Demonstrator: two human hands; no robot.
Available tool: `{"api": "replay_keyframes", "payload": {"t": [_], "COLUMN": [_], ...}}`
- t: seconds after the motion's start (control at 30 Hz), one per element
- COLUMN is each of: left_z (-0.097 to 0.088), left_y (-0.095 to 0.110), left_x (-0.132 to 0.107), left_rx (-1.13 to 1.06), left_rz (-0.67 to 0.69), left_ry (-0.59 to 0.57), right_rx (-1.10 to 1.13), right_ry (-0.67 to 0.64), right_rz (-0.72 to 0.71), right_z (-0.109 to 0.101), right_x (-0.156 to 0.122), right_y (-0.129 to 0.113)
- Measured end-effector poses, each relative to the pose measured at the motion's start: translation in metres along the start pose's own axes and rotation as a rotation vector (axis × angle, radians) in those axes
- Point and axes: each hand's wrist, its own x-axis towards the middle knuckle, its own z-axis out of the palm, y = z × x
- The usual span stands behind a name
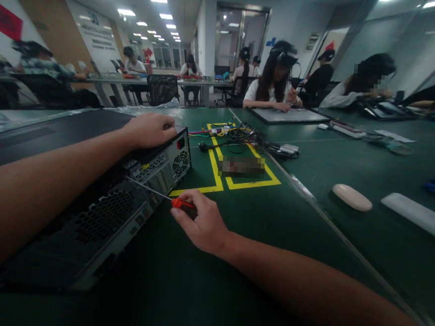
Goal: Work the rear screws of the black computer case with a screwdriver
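A black desktop computer case (87, 208) lies on its side on the green table mat, its rear panel with fan grille (181, 162) facing me. My left hand (151, 130) rests on the case's top edge, fingers curled over it. My right hand (202, 221) is closed round a screwdriver (163, 195) with a red and black handle. Its thin metal shaft points left, the tip touching the rear panel near the expansion slots.
A yellow-taped rectangle (251, 184) marks the mat beyond the case, with a tangle of cables (238, 132) behind it. A white mouse (351, 197) and white keyboard (417, 215) lie to the right. Several seated people work at tables farther back.
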Motion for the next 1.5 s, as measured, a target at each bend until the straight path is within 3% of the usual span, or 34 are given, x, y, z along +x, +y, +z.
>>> {"api": "replay_keyframes", "payload": {"t": [1.5], "left_z": [0.0046], "left_y": [-0.0026], "left_x": [0.0050], "left_rx": [-0.011], "left_rz": [-0.048], "left_ry": [0.017], "right_rx": [0.024], "right_ry": [-0.006], "right_rz": [-0.007], "right_z": [0.0024], "right_x": [-0.0009], "right_y": [0.0024]}}
